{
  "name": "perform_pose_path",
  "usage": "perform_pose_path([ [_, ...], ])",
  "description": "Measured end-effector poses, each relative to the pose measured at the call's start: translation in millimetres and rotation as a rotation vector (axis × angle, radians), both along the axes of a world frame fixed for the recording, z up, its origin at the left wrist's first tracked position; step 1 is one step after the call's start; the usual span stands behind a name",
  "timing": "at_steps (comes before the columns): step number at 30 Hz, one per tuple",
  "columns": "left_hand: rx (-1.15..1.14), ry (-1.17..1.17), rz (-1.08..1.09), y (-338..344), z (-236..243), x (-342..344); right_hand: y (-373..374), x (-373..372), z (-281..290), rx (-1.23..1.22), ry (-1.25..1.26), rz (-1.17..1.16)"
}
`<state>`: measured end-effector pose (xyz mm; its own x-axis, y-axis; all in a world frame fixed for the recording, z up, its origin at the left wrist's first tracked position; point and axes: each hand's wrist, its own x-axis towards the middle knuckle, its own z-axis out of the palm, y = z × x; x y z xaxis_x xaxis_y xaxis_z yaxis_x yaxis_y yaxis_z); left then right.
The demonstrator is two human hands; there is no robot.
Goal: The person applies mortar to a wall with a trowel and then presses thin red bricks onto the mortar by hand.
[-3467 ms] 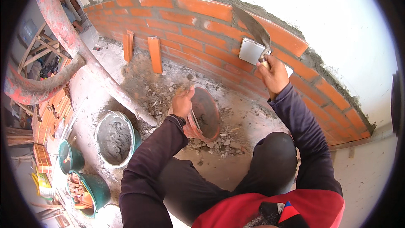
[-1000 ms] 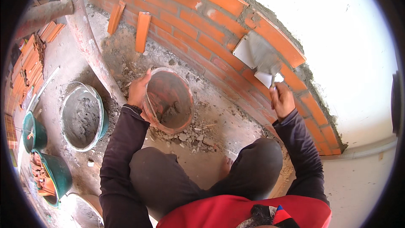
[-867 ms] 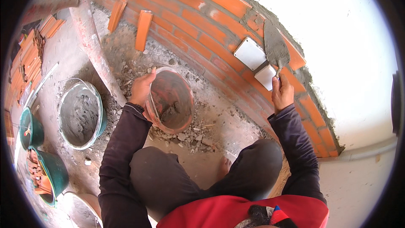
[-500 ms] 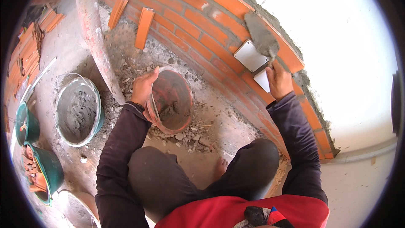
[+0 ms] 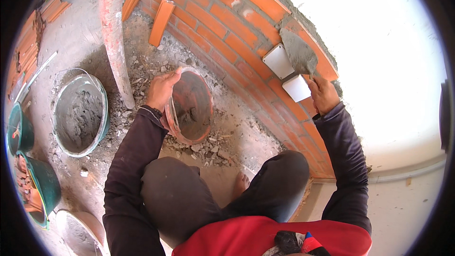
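My right hand (image 5: 322,95) grips a trowel (image 5: 298,52), its grey, mortar-coated blade lying over the upper courses of the orange brick wall (image 5: 213,19), just above two white rectangular plates (image 5: 277,59) fixed to the bricks. My left hand (image 5: 162,90) is closed on the rim of a tilted red bucket (image 5: 194,106) with some grey mix inside, standing among rubble below the wall. Grey mortar (image 5: 289,14) lines the joint between the top course and the white plastered wall (image 5: 379,57).
At left are a bucket of wet mortar (image 5: 80,114), green buckets (image 5: 45,189), one holding brick pieces, and stacked orange bricks (image 5: 26,47). A paint-spattered pole (image 5: 111,23) slants down to the floor. Two loose tiles (image 5: 161,22) lean on the wall. My bent knees are below.
The trowel has swung from upright over the top course down beside the white plates, shifting slightly since. My left hand stays on the red bucket. The view has turned, showing more floor.
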<state>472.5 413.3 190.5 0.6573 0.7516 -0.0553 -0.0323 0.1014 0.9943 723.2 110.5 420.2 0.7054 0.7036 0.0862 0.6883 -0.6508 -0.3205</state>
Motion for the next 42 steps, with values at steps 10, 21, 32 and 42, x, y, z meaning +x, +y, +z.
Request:
perform_pose_path([
  [10, -0.070, -0.028, -0.034, -4.1, -7.2, 6.3, -0.8, 13.7, 8.9, -0.175, -0.372, 0.154],
  [21, -0.050, -0.057, -0.005, -4.3, -5.6, 10.8, 8.7, 39.5, 136.0, -0.134, 0.071, -0.078],
  [32, -0.014, -0.006, 0.017, -5.9, -1.4, 10.9, 41.1, 80.1, 154.7, -0.487, -0.521, 0.175],
  [42, 0.025, -0.009, -0.026, -8.6, 5.6, 11.9, 41.1, 86.8, 146.6, -0.524, -0.619, 0.149],
])
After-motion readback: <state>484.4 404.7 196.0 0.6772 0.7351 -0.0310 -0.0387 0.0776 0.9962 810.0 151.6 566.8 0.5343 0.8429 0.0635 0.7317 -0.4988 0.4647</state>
